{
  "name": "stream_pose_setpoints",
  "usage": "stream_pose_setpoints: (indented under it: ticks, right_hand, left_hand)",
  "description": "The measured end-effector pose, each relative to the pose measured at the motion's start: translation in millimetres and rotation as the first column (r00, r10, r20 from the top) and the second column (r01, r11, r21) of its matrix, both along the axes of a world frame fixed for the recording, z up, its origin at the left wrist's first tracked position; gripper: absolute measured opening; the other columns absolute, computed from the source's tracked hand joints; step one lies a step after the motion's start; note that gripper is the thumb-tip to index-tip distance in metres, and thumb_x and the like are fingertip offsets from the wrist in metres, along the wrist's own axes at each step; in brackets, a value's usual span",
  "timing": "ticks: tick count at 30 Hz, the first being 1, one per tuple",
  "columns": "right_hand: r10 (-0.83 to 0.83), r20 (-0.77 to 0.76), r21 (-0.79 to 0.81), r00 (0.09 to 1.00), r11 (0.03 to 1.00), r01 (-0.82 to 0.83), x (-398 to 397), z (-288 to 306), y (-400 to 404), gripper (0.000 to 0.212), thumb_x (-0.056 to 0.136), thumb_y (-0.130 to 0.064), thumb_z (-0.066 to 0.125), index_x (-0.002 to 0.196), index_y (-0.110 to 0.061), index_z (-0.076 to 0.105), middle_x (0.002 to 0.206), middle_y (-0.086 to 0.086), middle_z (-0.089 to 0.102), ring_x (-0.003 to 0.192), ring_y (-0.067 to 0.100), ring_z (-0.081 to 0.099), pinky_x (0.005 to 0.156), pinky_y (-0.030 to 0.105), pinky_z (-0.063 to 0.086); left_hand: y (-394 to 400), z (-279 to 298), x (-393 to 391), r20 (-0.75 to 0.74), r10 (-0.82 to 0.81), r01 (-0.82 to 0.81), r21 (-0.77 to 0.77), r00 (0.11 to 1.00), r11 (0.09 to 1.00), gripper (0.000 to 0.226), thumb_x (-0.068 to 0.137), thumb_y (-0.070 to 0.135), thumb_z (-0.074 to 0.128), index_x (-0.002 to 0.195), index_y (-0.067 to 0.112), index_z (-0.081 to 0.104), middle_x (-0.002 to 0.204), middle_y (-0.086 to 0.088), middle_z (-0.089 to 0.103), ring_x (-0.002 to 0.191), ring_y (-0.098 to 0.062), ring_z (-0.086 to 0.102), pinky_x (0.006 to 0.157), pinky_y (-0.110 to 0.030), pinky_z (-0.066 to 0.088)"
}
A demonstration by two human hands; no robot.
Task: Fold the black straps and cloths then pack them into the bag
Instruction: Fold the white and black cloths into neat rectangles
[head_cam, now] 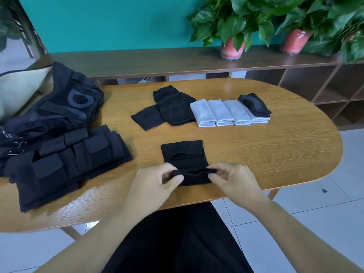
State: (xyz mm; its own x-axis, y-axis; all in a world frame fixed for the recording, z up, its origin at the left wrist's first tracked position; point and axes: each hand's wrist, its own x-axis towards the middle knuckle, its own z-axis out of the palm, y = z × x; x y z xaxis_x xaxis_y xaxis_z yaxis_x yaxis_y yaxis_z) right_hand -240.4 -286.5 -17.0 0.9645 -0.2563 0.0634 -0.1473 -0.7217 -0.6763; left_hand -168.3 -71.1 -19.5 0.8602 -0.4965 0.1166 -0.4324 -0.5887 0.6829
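Wooden worktop (pixel 275 146) carries black bag (pixel 59 103) at far left, strap bundle (pixel 67 164) beside it. Black cloth (pixel 184 156) lies at near edge — left hand (pixel 155 186) and right hand (pixel 234 180) each pinch its rolled near end, grip closed on fabric.

Potted plants (pixel 232 26) — perhaps pothos — shelf (pixel 157 62)

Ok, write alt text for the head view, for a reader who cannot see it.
Both hands, left hand and right hand, pinch the near edge of a black cloth on a wooden table. Folded black and white cloths lie beyond, black straps and a black bag at left.
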Motion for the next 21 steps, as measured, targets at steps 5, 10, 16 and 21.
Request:
stream_pose_setpoints:
  ticks: [5,10,16,21]
  right_hand:
    - [-0.119,-0.184,0.038,0.976,0.991,0.128,28,5,3,0.013,0.088,-0.032,0.063,0.077,-0.026,0.066,0.074,-0.009,0.068,0.076,0.011,0.064,0.068,0.03,0.052]
    - [-0.172,-0.255,-0.052,0.951,0.985,0.165,40,8,6,0.007,0.088,-0.033,0.062,0.083,-0.028,0.065,0.077,-0.012,0.067,0.076,0.008,0.063,0.063,0.025,0.048]
    - [-0.192,-0.256,-0.046,0.947,0.981,0.186,41,7,7,0.006,0.086,-0.036,0.064,0.083,-0.031,0.063,0.075,-0.014,0.065,0.073,0.005,0.06,0.064,0.026,0.048]
    - [-0.234,-0.185,0.075,0.955,0.965,0.251,35,0,-2,0.008,0.086,-0.033,0.067,0.082,-0.028,0.062,0.071,-0.01,0.065,0.072,0.008,0.062,0.063,0.028,0.051]
  left_hand:
    - [-16,2,13,-0.067,0.18,-0.173,0.102,0.981,0.98,0.023,0.09,0.044,0.062,0.075,0.027,0.06,0.068,0.009,0.064,0.065,-0.007,0.059,0.067,-0.033,0.053]
    - [-22,-1,13,-0.011,0.276,-0.268,0.208,0.961,0.941,0.027,0.09,0.05,0.059,0.109,0.031,0.065,0.095,0.013,0.069,0.083,-0.006,0.063,0.074,-0.028,0.052]
    - [-21,-8,13,0.113,0.305,-0.325,0.278,0.946,0.904,0.042,0.091,0.058,0.051,0.126,0.035,0.051,0.079,0.019,0.062,0.081,-0.004,0.062,0.092,-0.039,0.047]
    - [-4,-23,15,0.164,0.251,-0.282,0.214,0.954,0.935,0.03,0.092,0.047,0.054,0.116,0.029,0.057,0.074,0.015,0.057,0.071,-0.004,0.054,0.084,-0.036,0.048]
